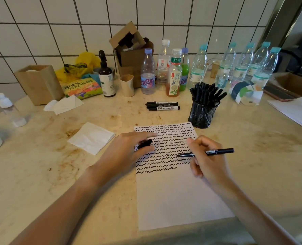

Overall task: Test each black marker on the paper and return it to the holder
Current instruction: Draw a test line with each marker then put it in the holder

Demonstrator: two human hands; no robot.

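At frame centre, the right hand [206, 161] pinches an uncapped marker [206, 152], tip over the paper [178, 191]. The left hand [129, 151] presses the paper, holding the cap [145, 144]. The marker looks light, stiff and smooth; grip mid-barrel. The holder [202, 114] stands above.

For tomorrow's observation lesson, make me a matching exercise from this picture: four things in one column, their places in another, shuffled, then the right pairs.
Things:
1. marker
2. cap
3. mesh holder
4. folded tissue

Places:
A. on the counter, left of the paper
B. in the left hand
C. in the right hand, tip at the paper
D. beyond the paper's far right corner, full of markers

Pairs: 1-C, 2-B, 3-D, 4-A
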